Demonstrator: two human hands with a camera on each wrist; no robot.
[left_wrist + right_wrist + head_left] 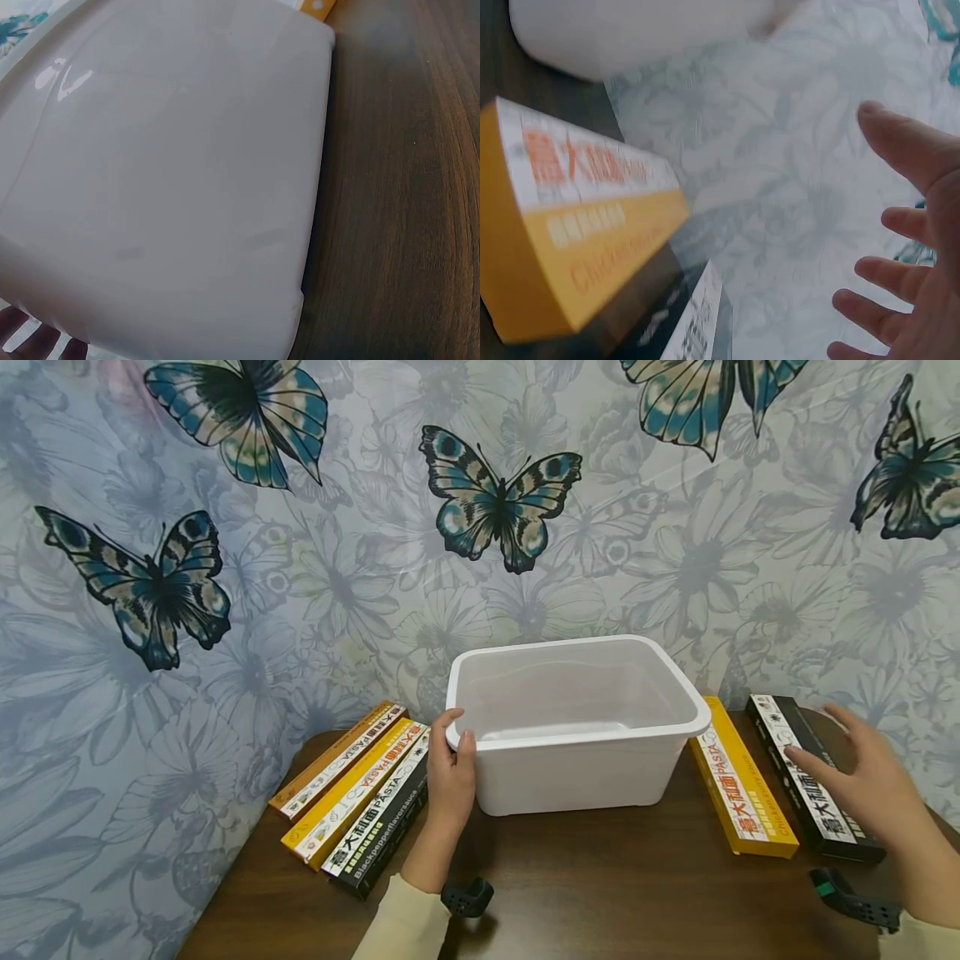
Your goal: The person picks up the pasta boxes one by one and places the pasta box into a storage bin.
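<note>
A white plastic bin [577,777] stands at the back of the brown table, its open top facing up. My left hand [450,777] grips its left end at the rim, thumb at the near corner; in the left wrist view the bin's wall [172,165] fills most of the picture, with a few fingertips at the lower left. My right hand [873,781], fingers spread and holding nothing, hovers over a black pasta box [783,727] and partly hides it. Beside that box lies a yellow pasta box [742,785], whose orange lettering shows in the right wrist view.
Left of the bin, three pasta boxes lie side by side at a slant: an orange-brown one [337,760], a yellow one [352,797] and a black one [382,839]. Behind the table [585,885] hangs a butterfly-and-flower backdrop [345,577]. Each wrist wears a dark strap.
</note>
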